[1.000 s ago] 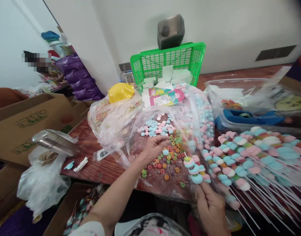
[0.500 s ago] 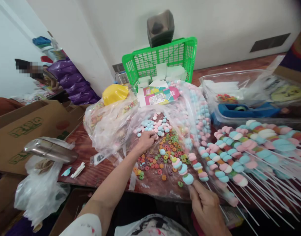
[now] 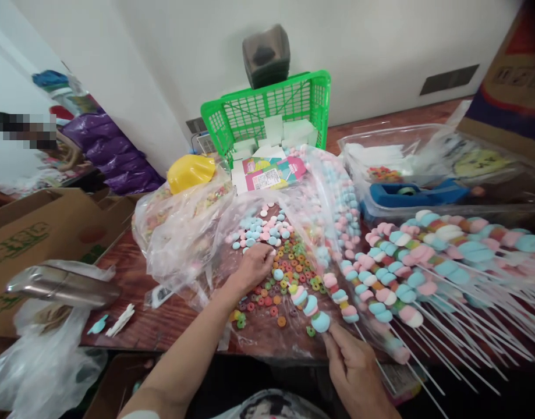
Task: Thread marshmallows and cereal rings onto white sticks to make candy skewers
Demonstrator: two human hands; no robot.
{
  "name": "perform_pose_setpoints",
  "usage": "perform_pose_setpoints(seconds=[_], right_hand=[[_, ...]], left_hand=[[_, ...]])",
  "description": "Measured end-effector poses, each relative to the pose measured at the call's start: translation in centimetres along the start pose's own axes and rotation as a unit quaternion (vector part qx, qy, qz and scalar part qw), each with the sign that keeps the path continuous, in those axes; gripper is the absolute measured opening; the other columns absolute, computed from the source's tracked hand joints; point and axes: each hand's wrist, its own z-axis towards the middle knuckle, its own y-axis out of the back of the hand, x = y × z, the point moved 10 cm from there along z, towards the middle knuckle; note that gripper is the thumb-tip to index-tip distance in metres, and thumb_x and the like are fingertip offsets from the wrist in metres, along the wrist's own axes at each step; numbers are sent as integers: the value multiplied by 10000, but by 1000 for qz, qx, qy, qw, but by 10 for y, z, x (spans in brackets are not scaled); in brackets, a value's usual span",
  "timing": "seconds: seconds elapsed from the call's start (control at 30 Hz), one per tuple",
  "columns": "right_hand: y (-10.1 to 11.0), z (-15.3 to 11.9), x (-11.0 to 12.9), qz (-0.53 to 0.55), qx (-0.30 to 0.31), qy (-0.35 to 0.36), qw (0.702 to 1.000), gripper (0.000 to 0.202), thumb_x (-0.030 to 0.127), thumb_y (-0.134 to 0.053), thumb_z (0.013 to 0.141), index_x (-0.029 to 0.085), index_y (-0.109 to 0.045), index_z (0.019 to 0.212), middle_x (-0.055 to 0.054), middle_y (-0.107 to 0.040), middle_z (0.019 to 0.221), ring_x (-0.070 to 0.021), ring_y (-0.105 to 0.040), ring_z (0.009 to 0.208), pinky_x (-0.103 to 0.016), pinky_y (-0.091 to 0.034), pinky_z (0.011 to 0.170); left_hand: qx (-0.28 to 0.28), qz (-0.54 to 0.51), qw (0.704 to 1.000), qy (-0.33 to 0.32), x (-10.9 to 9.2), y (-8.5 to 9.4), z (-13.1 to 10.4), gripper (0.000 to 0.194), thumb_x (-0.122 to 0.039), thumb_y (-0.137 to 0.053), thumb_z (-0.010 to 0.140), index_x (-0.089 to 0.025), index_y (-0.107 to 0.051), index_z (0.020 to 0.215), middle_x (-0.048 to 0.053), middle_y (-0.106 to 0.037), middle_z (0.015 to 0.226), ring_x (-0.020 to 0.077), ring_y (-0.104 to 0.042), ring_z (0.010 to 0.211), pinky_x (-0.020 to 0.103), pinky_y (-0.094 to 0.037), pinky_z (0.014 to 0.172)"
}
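A marshmallow skewer (image 3: pixel 310 305), seemingly light, soft and easily squashed, was pinched low by the right hand (image 3: pixel 358 369), best held by its stick, beside candy rings (image 3: pixel 282 320); the left hand's (image 3: pixel 255 266) grip could not be told.

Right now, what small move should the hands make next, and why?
I'd probably bring the left hand toward the far end of the candy stick: its fingers look pinched, perhaps on a pale piece, and the right hand holds that stick close by, angled toward them.
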Motion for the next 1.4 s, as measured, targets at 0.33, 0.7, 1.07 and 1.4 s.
perform_pose_setpoints(seconds=[0.33,0.7,1.07,1.4], right_hand=[[2,-5,3,-17,-21,25,999,240,101,-444,904,155,-618,1059,-64,-711,799,-155,-680,672,-230,-509,620],[1,-3,-3,-53,4,-22,998,252,154,-407,918,150,-655,876,-32,-655,607,-131,-592,493,-219,-411,511],[-1,-2,4,-107,32,8,994,260,64,-397,853,167,-611,749,-20,-627,611,-127,-581,547,-245,-321,546],[18,1,2,-60,-33,9,998,245,91,-394,889,158,-630,891,-7,-602,619,-117,-548,534,-225,-372,539]], left_hand=[[-34,-565,797,208,-35,-12,-55,293,-246,-812,625,-164,-741,898,40,-698,892,133,-626,757,251,-529,709],[-143,-325,934,34,-65,22,-69,194,-175,-714,753,-238,-754,932,46,-709,918,178,-642,876,290,-514,805],[-159,-116,966,-170,-93,21,-80,230,-78,-606,822,-206,-703,986,50,-714,855,138,-674,786,257,-562,708],[-97,-400,911,23,-75,-2,-62,308,-273,-565,885,-211,-649,1174,86,-689,1132,200,-651,1022,337,-529,878]])
